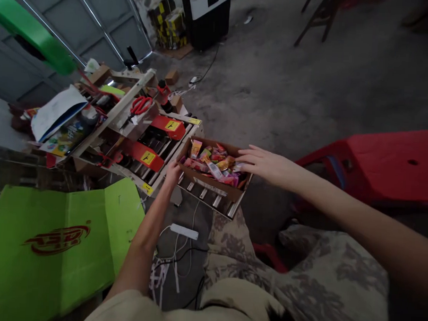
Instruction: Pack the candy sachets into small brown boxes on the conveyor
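An open cardboard box (232, 191) full of small, brightly wrapped packets (216, 161) sits on the roller end of a taping machine, its top open. At the box's left front corner is my left hand (172, 173), closed on the cardboard edge, with some fingers hidden. My right hand (258, 163) is open over the right end of the box. Its fingers stretch out flat over the rim and the nearest packets, and I cannot tell whether they touch.
The carton-sealing machine (139, 150) stands to the left, with red scissors (141, 105) on top. A green carton (48, 229) lies at lower left. A power strip (184, 231) with cables is on the floor. To the right stands a red plastic chair (394, 163).
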Available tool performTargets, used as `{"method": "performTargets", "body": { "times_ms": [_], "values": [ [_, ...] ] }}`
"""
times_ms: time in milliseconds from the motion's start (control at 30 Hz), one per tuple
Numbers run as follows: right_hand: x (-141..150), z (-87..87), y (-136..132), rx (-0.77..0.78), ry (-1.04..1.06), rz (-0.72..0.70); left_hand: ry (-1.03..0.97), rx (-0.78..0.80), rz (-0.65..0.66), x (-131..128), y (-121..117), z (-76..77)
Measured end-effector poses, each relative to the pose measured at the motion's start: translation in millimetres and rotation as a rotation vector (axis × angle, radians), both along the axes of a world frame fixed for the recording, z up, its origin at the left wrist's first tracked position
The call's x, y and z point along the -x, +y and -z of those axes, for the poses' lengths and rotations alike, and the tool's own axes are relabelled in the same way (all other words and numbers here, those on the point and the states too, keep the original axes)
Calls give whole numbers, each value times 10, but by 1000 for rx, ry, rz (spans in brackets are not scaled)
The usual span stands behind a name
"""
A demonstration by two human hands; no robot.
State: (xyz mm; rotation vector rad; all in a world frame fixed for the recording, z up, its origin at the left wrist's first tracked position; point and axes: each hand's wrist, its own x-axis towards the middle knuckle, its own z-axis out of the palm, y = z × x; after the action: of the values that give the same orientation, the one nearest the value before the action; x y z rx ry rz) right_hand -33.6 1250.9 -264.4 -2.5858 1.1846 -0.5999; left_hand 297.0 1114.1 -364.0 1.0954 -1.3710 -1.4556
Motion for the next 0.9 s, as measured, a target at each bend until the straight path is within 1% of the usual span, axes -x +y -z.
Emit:
{"method": "performTargets", "body": {
  "times_ms": [100,167,200,267,367,400,467,533,600,667,700,733,767,800,833,867,900],
  "values": [
    [-144,-97,100,31,-161,105,20,106,41,-119,-194,-283],
    [-309,-77,58,5,-177,128,-66,200,122,-176,-249,-478],
    [-412,-24,-2,-15,-143,115,-121,244,164,-204,-246,-572],
    [-640,163,-163,-55,-35,85,-215,308,287,-251,-185,-749],
    [-943,505,-359,-72,61,93,-401,431,577,-255,-47,-980],
    [-1008,595,-391,-69,62,109,-494,495,664,-229,-14,-1039],
    [-1065,700,-418,-67,35,135,-693,624,778,-140,2,-1115],
    [-1021,697,-428,-111,-30,107,-823,692,853,-26,-52,-1128],
    [-900,602,-439,-218,-176,50,-871,699,905,92,-154,-1092],
    [-746,443,-439,-316,-441,58,-912,676,896,202,-263,-1035],
    [-673,354,-429,-329,-580,109,-950,654,859,253,-305,-1008],
    [-609,270,-408,-302,-684,190,-1000,621,813,299,-332,-984],
    [-562,197,-374,-241,-734,291,-1057,585,761,340,-338,-968],
    [-537,146,-326,-161,-718,398,-1114,555,700,374,-321,-960],
    [-538,120,-262,-86,-644,489,-1168,536,623,400,-277,-961],
    [-565,123,-183,-31,-535,552,-1217,533,529,419,-205,-970],
    [-616,153,-90,-1,-420,581,-1256,549,420,433,-103,-983]
  ]
}}
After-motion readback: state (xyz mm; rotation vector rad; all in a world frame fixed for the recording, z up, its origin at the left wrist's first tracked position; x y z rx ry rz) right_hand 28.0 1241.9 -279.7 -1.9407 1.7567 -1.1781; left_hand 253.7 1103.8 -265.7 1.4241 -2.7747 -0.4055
